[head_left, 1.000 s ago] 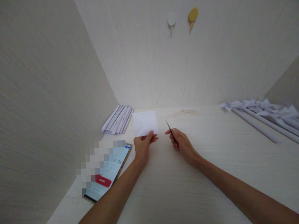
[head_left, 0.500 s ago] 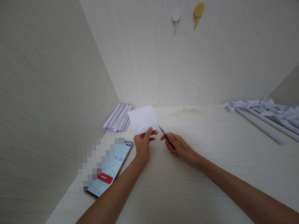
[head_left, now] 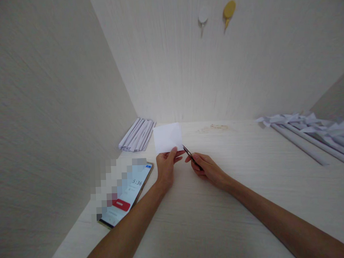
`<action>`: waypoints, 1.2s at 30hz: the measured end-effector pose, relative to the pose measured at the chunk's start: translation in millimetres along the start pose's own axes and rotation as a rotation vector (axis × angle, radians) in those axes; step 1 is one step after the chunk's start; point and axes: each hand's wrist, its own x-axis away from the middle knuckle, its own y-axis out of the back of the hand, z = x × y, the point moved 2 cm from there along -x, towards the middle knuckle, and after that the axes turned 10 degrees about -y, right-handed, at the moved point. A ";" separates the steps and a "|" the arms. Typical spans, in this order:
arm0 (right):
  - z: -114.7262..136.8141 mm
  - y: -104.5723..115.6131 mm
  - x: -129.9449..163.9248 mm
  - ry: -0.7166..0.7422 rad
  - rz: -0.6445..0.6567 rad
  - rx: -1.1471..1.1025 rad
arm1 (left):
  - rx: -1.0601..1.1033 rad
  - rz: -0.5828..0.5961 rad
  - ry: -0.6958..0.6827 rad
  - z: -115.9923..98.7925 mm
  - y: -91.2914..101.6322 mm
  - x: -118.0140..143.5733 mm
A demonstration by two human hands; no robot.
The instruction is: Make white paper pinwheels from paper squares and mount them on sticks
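A white, roughly square piece of paper (head_left: 167, 137) is pinched at its lower edge by my left hand (head_left: 165, 167), thumb on top and fingers beneath. My right hand (head_left: 205, 167) is closed around a small pair of scissors (head_left: 192, 155). The blades point up and left, slightly parted, with their tips at the paper's lower right corner. Whether the tips touch the paper I cannot tell. My right fingers hide most of the scissors' handles.
A phone (head_left: 131, 194) with a lit timer screen lies left of my left forearm. Rolled paper sticks (head_left: 137, 136) are stacked at the back left. Longer paper tubes with pointed paper pieces (head_left: 304, 130) lie at the right. White and yellow hooks (head_left: 229, 9) hang on the back wall.
The paper has turned straighter and shifted slightly right, its layers now lined up. The scissors' blades have parted a little and are closer to the paper's corner.
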 end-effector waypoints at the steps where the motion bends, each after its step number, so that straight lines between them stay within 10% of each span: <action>1: 0.2 0.1 0.1 0.003 -0.004 0.005 | 0.002 0.000 -0.001 -0.3 0.1 0.0; 36: 2.3 -2.3 0.8 0.059 -0.079 0.227 | -0.117 0.053 -0.073 -0.2 -0.8 1.2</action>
